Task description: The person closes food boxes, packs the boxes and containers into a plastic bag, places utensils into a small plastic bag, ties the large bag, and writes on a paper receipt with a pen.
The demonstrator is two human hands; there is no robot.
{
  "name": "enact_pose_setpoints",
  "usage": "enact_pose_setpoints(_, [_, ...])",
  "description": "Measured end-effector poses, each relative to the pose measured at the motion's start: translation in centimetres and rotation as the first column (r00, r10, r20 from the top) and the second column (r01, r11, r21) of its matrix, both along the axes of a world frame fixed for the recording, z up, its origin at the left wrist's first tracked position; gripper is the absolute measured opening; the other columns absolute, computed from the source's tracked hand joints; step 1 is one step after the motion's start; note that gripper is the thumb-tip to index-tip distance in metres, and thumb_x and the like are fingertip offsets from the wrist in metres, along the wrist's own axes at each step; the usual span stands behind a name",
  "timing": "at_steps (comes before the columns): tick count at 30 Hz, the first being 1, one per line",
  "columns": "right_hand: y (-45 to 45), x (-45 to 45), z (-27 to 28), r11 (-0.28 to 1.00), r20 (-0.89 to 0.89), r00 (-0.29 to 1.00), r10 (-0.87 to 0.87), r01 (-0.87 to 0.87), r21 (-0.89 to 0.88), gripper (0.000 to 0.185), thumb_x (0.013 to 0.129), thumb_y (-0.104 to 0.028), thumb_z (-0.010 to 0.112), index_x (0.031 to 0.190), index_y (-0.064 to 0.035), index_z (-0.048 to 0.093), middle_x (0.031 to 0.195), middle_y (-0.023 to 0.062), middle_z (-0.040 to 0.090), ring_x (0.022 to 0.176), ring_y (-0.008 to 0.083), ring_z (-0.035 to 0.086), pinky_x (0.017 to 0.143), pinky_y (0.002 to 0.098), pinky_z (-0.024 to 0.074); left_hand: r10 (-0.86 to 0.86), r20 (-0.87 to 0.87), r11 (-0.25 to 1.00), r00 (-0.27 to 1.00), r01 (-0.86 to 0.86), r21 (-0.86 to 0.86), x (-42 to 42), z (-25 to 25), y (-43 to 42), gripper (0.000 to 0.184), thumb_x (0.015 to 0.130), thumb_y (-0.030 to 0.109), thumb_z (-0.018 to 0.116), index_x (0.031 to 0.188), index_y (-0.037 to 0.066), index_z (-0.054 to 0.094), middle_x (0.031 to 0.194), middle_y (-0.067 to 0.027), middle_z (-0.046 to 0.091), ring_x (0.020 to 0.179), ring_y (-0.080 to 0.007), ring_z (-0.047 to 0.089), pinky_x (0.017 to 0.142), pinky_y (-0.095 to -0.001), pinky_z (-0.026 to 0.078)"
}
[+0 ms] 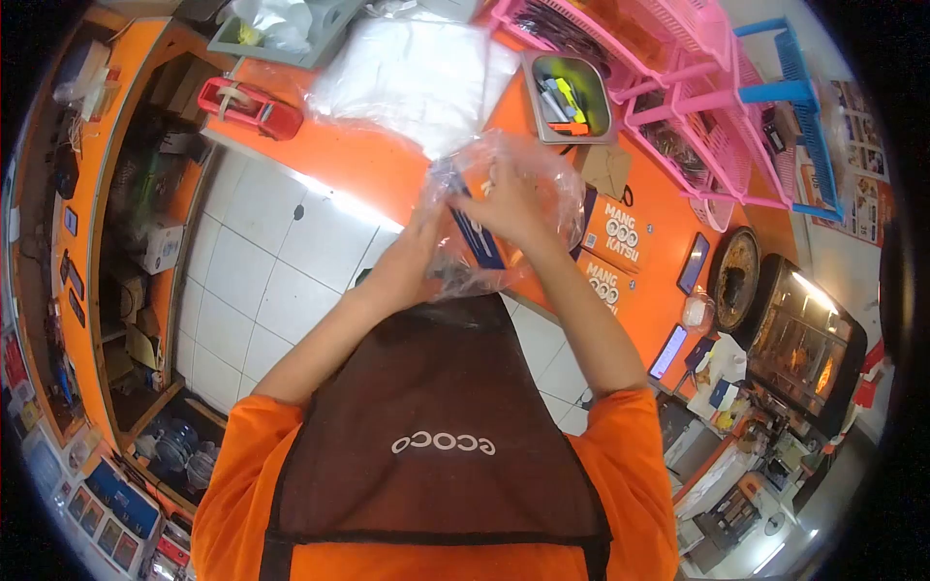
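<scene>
A crinkled clear plastic bag [557, 179] is held up in front of my apron, over the table's edge. My left hand [412, 254] grips its near left side, with the fingertips partly hidden behind film. On the right, my right hand [506, 205] has its fingers in the folds of the bag, thumb stretched toward a dark blue packet [477, 237]. Pale spoon-like shapes are printed on that packet, which shows through the plastic. Glare hides whether the thumb presses on it.
Orange printed boxes [617, 232] stand right of the bag. Beyond it lie a stack of white plastic bags [402, 77], a metal tub of markers [567, 97] and a red tape dispenser [250, 108]. Pink baskets [678, 107] and phones [693, 263] are farther right.
</scene>
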State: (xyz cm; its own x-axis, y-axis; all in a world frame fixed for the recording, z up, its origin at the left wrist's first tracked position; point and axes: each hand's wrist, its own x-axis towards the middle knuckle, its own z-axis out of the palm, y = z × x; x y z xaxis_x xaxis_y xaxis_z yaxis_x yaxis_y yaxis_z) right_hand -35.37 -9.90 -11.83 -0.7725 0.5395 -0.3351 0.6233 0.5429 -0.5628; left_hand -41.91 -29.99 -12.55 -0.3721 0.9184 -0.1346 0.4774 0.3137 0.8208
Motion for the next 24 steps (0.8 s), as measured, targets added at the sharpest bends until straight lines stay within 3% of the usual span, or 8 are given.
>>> enact_pose_setpoints(3, [-0.6, -1.1, -3.6, 0.990, -0.034, 0.990, -0.140, 0.140, 0.013, 0.080, 0.074, -0.048, 0.081, 0.129, 0.0023, 0.052, 0.113, 0.0258, 0.065, 0.110, 0.0409, 0.062, 0.097, 0.0533, 0.0449, 0.033, 0.115, 0.999, 0.993, -0.037, 0.037, 0.1, 0.5, -0.4, 0.131, 0.063, -0.004, 0.082, 0.160, 0.002, -0.006, 0.162, -0.0336, 0.014, 0.142, -0.0519, 0.034, 0.109, -0.0485, 0.045])
enact_pose_setpoints(6, [-0.5, 0.3, -5.1, 0.981, 0.064, 0.979, -0.194, 0.193, 0.023, 0.089, 0.075, -0.049, 0.080, 0.139, 0.0035, 0.047, 0.120, 0.0289, 0.065, 0.117, 0.0437, 0.061, 0.101, 0.0486, 0.0462, 0.144, 0.108, 0.989, 0.984, -0.145, 0.002, -1.9, 2.6, -2.0, 0.129, 0.066, -0.005, 0.080, 0.159, -0.003, -0.010, 0.162, -0.0346, 0.013, 0.145, -0.0502, 0.030, 0.113, -0.0447, 0.039])
enact_pose_setpoints(8, [-1.1, 2.4, -5.7, 0.981, 0.002, 0.987, -0.161, 0.160, 0.106, 0.097, 0.077, -0.050, 0.079, 0.148, 0.0042, 0.040, 0.124, 0.0313, 0.064, 0.119, 0.0451, 0.061, 0.103, 0.0478, 0.0469, 0.267, 0.062, 0.958, 0.962, -0.258, -0.123, -4.4, 3.7, -2.8, 0.129, 0.068, -0.004, 0.079, 0.158, -0.003, -0.014, 0.165, -0.0337, 0.007, 0.151, -0.0463, 0.022, 0.122, -0.0397, 0.029])
enact_pose_setpoints(11, [-2.3, 3.1, -6.6, 0.942, -0.213, 0.944, -0.252, 0.290, 0.171, 0.091, 0.079, -0.048, 0.077, 0.148, 0.0023, 0.044, 0.141, 0.0330, 0.050, 0.132, 0.0441, 0.051, 0.113, 0.0473, 0.0379, 0.257, -0.094, 0.960, 0.962, -0.266, -0.092, -4.3, 2.9, -3.4, 0.128, 0.070, -0.005, 0.077, 0.157, -0.004, -0.017, 0.165, -0.0344, 0.005, 0.150, -0.0465, 0.023, 0.121, -0.0403, 0.030])
enact_pose_setpoints(15, [-1.2, 2.3, -6.7, 0.894, -0.152, 0.917, -0.370, 0.395, 0.212, 0.102, 0.078, -0.050, 0.076, 0.153, 0.0046, 0.033, 0.130, 0.0332, 0.060, 0.122, 0.0437, 0.061, 0.104, 0.0479, 0.0468, -0.001, 0.198, 0.949, 0.980, 0.063, -0.309, -1.2, 4.5, -4.2, 0.128, 0.071, -0.001, 0.080, 0.157, -0.005, -0.015, 0.165, -0.0344, 0.004, 0.152, -0.0447, 0.020, 0.122, -0.0405, 0.029])
enact_pose_setpoints(18, [-0.7, 2.1, -5.9, 0.920, 0.201, 0.897, -0.393, 0.379, 0.106, 0.099, 0.077, -0.049, 0.077, 0.150, 0.0061, 0.037, 0.123, 0.0333, 0.064, 0.117, 0.0442, 0.064, 0.100, 0.0482, 0.0505, 0.091, 0.077, 0.963, 0.993, -0.068, -0.262, -2.5, 6.6, -4.5, 0.125, 0.072, -0.001, 0.081, 0.158, -0.006, -0.009, 0.165, -0.0342, 0.005, 0.152, -0.0464, 0.020, 0.122, -0.0413, 0.029])
enact_pose_setpoints(22, [-1.4, 3.0, -8.1, 0.896, -0.011, 0.919, -0.394, 0.387, 0.216, 0.081, 0.079, -0.044, 0.076, 0.137, 0.0063, 0.052, 0.118, 0.0322, 0.067, 0.114, 0.0448, 0.065, 0.097, 0.0484, 0.0518, 0.173, -0.340, 0.964, 0.924, -0.229, -0.131, -3.2, 8.0, -3.9, 0.112, 0.073, -0.003, 0.078, 0.161, 0.000, 0.009, 0.163, -0.0322, 0.016, 0.151, -0.0443, 0.024, 0.121, -0.0411, 0.031])
enact_pose_setpoints(24, [-1.8, 3.2, -5.6, 0.909, -0.024, 0.910, -0.415, 0.415, 0.028, 0.076, 0.080, -0.038, 0.077, 0.137, 0.0046, 0.052, 0.116, 0.0306, 0.068, 0.111, 0.0449, 0.066, 0.095, 0.0493, 0.0523, 0.134, -0.416, 0.988, 0.899, -0.156, -0.019, -3.0, 9.9, -2.4, 0.099, 0.074, -0.003, 0.077, 0.158, 0.002, 0.023, 0.159, -0.0307, 0.025, 0.148, -0.0433, 0.030, 0.119, -0.0414, 0.034])
